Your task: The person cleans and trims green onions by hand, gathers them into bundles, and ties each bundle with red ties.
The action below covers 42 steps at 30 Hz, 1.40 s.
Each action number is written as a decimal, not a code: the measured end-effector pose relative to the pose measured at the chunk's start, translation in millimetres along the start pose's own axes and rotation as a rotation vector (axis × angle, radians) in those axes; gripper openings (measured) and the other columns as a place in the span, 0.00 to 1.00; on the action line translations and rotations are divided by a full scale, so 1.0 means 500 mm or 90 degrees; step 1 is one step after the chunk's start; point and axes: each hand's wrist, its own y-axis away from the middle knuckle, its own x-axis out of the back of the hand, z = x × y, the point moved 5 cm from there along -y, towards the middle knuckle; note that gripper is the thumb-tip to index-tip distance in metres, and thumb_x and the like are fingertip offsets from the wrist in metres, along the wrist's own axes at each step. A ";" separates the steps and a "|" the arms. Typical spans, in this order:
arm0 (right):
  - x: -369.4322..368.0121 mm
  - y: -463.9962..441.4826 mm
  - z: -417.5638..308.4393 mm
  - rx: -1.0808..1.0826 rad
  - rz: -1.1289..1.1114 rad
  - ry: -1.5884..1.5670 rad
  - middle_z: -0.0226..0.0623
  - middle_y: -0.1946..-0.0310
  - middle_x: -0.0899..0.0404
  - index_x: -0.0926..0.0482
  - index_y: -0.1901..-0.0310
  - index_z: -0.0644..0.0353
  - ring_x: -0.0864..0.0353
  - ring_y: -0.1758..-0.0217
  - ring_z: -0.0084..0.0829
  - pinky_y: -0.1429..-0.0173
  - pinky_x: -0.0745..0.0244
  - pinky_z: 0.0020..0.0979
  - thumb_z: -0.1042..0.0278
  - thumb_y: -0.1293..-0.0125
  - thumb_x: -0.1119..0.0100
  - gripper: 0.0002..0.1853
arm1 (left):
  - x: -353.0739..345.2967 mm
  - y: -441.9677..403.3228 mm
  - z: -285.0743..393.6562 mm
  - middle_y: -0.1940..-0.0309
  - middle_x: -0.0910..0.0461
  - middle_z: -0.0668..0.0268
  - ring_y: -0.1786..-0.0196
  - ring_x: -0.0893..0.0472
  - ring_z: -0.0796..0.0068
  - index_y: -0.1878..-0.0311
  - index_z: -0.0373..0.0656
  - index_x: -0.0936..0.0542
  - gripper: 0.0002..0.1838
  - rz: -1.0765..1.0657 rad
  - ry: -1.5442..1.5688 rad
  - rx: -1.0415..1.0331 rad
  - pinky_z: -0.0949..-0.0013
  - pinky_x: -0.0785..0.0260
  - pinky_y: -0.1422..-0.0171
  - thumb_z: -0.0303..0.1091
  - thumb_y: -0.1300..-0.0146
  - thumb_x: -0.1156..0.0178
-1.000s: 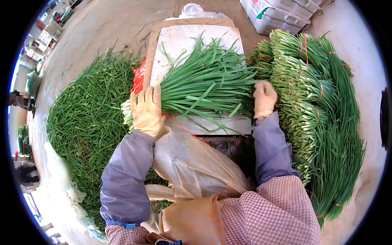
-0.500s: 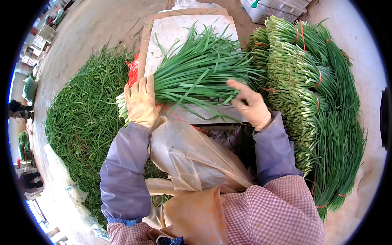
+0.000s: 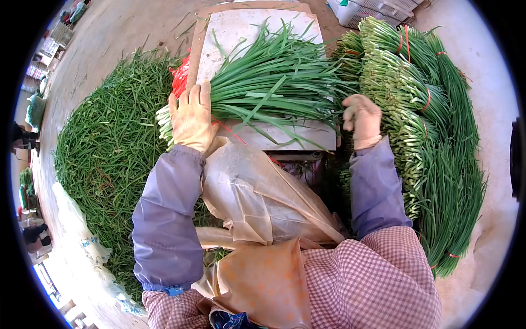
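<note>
A bunch of garlic chives (image 3: pixel 274 82) lies across a white board (image 3: pixel 230 33), pale stalk ends to the left and leaf tips to the right. My left hand (image 3: pixel 193 118), gloved, rests over the stalk end with its fingers across the bunch, pressing it down. One red tie (image 3: pixel 235 134) trails out beside that hand at the board's near edge. By the board's right edge is my right hand (image 3: pixel 362 120), also gloved, close to the leaf tips. Its fingers are loosely bent, with no object visible between them.
Loose chive leaves form a large heap (image 3: pixel 109 164) on the left. Tied chive bundles (image 3: pixel 394 109) are stacked at the right. Red ties (image 3: pixel 181 79) hang at the board's left edge. White crates (image 3: pixel 372 11) stand behind. A plastic apron (image 3: pixel 257 192) covers my lap.
My right hand has moved right, away from over the leaves, and its pointing finger has bent in. My left hand stays on the stalk end. The view has shifted slightly.
</note>
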 end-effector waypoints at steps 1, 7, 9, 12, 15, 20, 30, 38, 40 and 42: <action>0.016 -0.004 0.003 -0.003 0.048 -0.099 0.31 0.84 0.28 0.19 0.68 0.62 0.38 0.88 0.19 0.83 0.41 0.23 0.72 0.32 0.48 0.09 | -0.003 0.001 -0.002 0.38 0.32 0.58 0.35 0.32 0.56 0.29 0.41 0.41 0.56 0.011 0.004 -0.004 0.42 0.46 0.27 0.36 0.65 0.22; -0.044 0.059 0.003 -0.124 -0.303 0.328 0.33 0.79 0.22 0.19 0.60 0.66 0.30 0.84 0.20 0.78 0.33 0.24 0.64 0.34 0.37 0.11 | -0.001 0.001 0.002 0.38 0.32 0.59 0.35 0.31 0.57 0.29 0.42 0.40 0.55 -0.004 0.002 0.009 0.42 0.46 0.27 0.36 0.64 0.23; -0.068 0.078 0.038 -0.035 -0.345 0.365 0.34 0.75 0.20 0.18 0.58 0.66 0.23 0.75 0.24 0.69 0.27 0.27 0.64 0.37 0.34 0.12 | 0.003 0.002 0.001 0.38 0.32 0.59 0.35 0.31 0.57 0.29 0.42 0.40 0.55 -0.002 0.002 0.013 0.42 0.46 0.27 0.36 0.64 0.23; -0.103 0.104 0.057 0.041 -0.406 0.455 0.32 0.73 0.20 0.18 0.58 0.67 0.22 0.69 0.21 0.62 0.26 0.27 0.69 0.40 0.32 0.12 | -0.005 0.004 -0.002 0.37 0.32 0.58 0.35 0.31 0.56 0.29 0.41 0.40 0.55 0.023 -0.006 0.008 0.42 0.47 0.26 0.37 0.64 0.23; -0.109 0.105 0.081 0.064 -0.386 0.418 0.32 0.76 0.21 0.17 0.63 0.67 0.24 0.73 0.21 0.67 0.28 0.27 0.70 0.39 0.35 0.08 | -0.006 0.007 -0.004 0.38 0.32 0.57 0.35 0.32 0.56 0.28 0.40 0.42 0.62 0.050 0.006 -0.004 0.42 0.47 0.26 0.41 0.70 0.19; -0.039 0.069 0.058 -0.089 -0.130 -0.046 0.27 0.80 0.26 0.19 0.68 0.62 0.35 0.84 0.17 0.82 0.40 0.23 0.70 0.36 0.37 0.06 | -0.016 0.012 -0.004 0.38 0.33 0.56 0.34 0.33 0.55 0.28 0.40 0.43 0.63 0.073 -0.030 -0.016 0.41 0.49 0.26 0.42 0.71 0.19; -0.365 0.297 -0.229 0.672 -0.720 0.161 0.39 0.59 0.17 0.21 0.45 0.59 0.17 0.59 0.40 0.50 0.21 0.39 0.70 0.39 0.37 0.20 | 0.002 0.021 0.008 0.39 0.32 0.56 0.35 0.33 0.54 0.29 0.42 0.39 0.54 0.099 0.037 -0.034 0.41 0.48 0.28 0.40 0.64 0.25; -0.353 0.066 -0.082 0.816 -0.213 0.581 0.35 0.53 0.25 0.23 0.51 0.52 0.24 0.48 0.41 0.43 0.31 0.46 0.67 0.44 0.37 0.18 | 0.025 0.016 0.002 0.39 0.31 0.58 0.35 0.32 0.55 0.28 0.48 0.39 0.54 0.027 0.074 -0.027 0.40 0.47 0.29 0.40 0.63 0.25; -0.315 0.055 -0.062 0.846 -0.169 0.566 0.35 0.53 0.26 0.25 0.49 0.54 0.24 0.51 0.42 0.44 0.31 0.45 0.69 0.45 0.35 0.20 | 0.031 0.012 0.005 0.38 0.32 0.57 0.34 0.33 0.54 0.27 0.50 0.41 0.55 0.022 0.071 -0.030 0.37 0.49 0.28 0.39 0.62 0.25; -0.292 0.070 -0.036 0.847 -0.153 0.557 0.36 0.52 0.25 0.26 0.46 0.55 0.23 0.51 0.43 0.46 0.29 0.45 0.75 0.48 0.35 0.25 | 0.034 0.013 0.014 0.35 0.32 0.59 0.31 0.35 0.54 0.29 0.52 0.35 0.47 0.038 0.115 -0.093 0.34 0.53 0.27 0.34 0.58 0.30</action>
